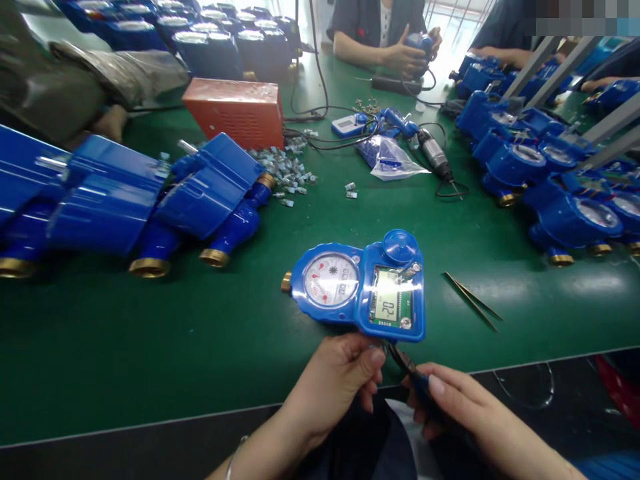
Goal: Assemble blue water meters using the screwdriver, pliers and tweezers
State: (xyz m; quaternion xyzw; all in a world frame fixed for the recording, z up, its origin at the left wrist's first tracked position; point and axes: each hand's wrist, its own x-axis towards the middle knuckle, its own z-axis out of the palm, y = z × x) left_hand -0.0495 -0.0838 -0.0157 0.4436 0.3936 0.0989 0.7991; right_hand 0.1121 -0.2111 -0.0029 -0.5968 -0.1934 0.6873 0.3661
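Note:
A blue water meter (359,288) lies on the green table (150,333) in front of me, with a round dial on its left and an open LCD compartment on its right. My left hand (334,387) is closed, thumb and fingers pinching at the meter's near edge. My right hand (453,407) grips small pliers (405,365) whose tips meet the same spot under the meter. What sits between the left fingers is too small to make out.
Tweezers (473,301) lie right of the meter. Closed blue meters (150,193) line the left, more meters (545,180) the right. An orange box (235,110), small metal parts (290,170), a plastic bag (393,160) and an electric screwdriver (435,155) lie beyond. A person opposite holds a meter (420,43).

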